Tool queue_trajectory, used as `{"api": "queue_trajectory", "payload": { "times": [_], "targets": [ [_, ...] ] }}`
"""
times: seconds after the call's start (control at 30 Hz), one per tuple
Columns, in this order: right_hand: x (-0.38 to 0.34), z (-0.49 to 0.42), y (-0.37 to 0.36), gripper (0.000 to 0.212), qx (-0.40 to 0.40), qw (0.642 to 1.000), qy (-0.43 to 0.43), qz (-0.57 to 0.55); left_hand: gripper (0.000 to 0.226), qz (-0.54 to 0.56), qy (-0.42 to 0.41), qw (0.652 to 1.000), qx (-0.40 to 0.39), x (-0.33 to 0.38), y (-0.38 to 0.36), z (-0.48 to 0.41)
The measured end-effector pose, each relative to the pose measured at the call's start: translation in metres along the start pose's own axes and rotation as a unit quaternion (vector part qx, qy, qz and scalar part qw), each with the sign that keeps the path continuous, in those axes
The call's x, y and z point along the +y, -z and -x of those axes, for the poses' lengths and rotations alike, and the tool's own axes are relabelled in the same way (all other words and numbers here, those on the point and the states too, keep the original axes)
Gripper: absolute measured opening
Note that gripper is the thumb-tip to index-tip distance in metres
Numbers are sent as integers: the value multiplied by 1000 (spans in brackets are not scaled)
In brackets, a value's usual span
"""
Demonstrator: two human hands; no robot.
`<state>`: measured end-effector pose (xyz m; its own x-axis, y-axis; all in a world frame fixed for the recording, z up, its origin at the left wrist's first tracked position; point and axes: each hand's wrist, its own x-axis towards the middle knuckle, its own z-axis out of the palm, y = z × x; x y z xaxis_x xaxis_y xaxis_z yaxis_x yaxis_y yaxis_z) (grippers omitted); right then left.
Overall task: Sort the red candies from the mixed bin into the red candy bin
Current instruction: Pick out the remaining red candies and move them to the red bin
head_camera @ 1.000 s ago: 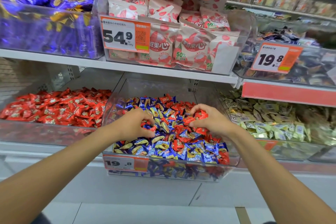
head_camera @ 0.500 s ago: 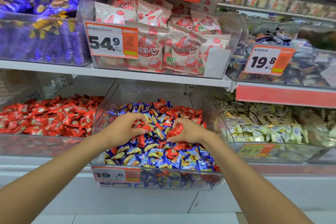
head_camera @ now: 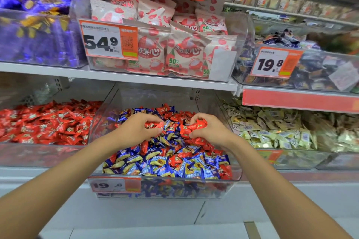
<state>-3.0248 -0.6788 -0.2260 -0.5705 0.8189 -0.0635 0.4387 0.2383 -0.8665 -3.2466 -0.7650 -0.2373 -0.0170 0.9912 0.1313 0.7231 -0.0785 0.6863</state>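
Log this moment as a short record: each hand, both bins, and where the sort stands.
left hand: holds red candies, over the mixed bin
right hand: grips a red bunch, over the same bin
mixed bin: blue, yellow and red wrappers; price tag on its front
red candy bin: immediately left of it, filled with red wrappers
status: both handfuls not yet carried to the red candy bin
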Motion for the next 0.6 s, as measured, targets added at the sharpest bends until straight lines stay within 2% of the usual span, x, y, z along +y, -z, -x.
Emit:
{"api": "queue_trajectory", "payload": {
  "times": [0.17,0.27,0.43,0.53,0.6],
  "targets": [
    [-3,21,17,26,42,999,17,-5,6,53,2,999,5,12,-9,-10],
    [-3,31,29,24,66,997,29,-2,14,59,-15,997,-49,29,-21,-16],
    [-2,45,36,25,92,995,46,-7,19,-13,-26,981,-190,30,-55,-28],
    [-1,47,37,24,93,994,48,-10,22,-29,-14,975,-222,25,-63,-31],
    [-1,47,37,24,96,994,48,-14,21,-23,-21,976,-216,26,-63,-30]
  ]
}}
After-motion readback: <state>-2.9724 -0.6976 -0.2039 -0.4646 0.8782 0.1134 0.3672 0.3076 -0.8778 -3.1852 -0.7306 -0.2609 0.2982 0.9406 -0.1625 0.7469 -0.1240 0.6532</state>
